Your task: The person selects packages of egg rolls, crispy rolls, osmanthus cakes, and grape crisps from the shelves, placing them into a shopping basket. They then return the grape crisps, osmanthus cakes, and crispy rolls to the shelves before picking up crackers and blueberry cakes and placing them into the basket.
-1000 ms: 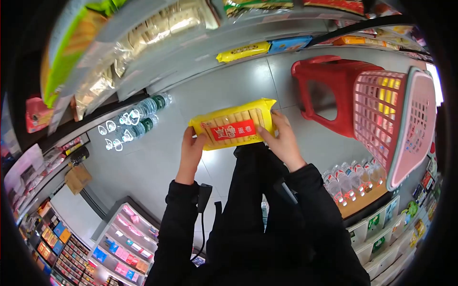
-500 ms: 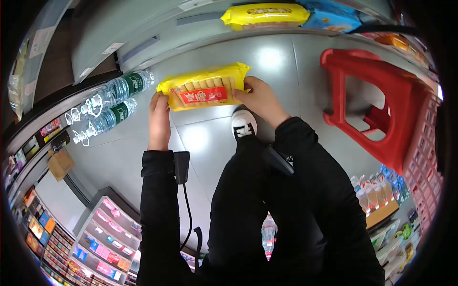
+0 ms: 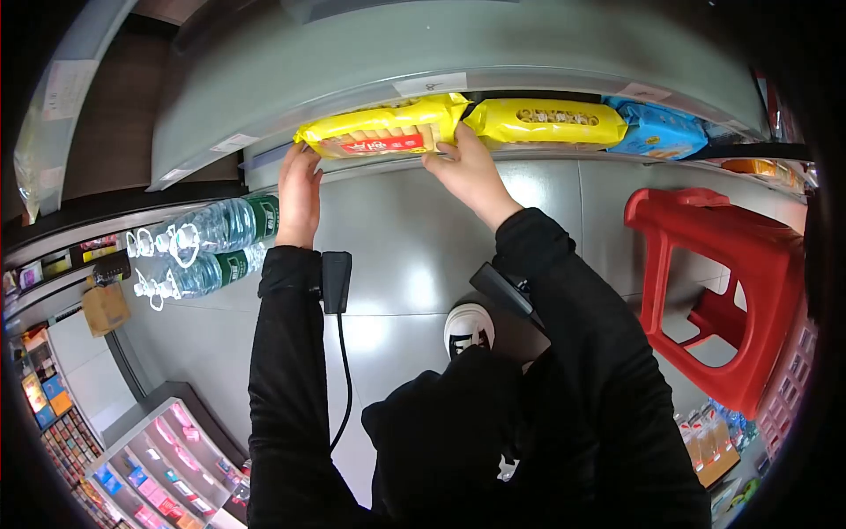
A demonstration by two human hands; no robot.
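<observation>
A yellow packet of finger-shaped snacks (image 3: 379, 132) with a red label lies lengthwise at the front of a low shelf, its see-through side tilted towards me. At its left end, my left hand (image 3: 300, 196) is closed on the lower corner with the fingertips. My right hand (image 3: 476, 176) grips the right end, thumb below and fingers against the wrapper. Just right of it on the shelf sits another yellow packet (image 3: 555, 122), followed by a blue packet (image 3: 656, 130). Part of the held packet's top lies under the upper shelf's edge.
Large water bottles (image 3: 225, 227) stand on the floor at left. A red plastic stool (image 3: 723, 300) is at right, beside a pink basket (image 3: 787, 383). My shoe (image 3: 469, 329) is on the tiled floor, and a grey display rack (image 3: 167, 467) stands lower left.
Both hands have moved the yellow packet forward from above the floor to the shelf front, left of the other yellow packet. My view has shifted closer to the shelf.
</observation>
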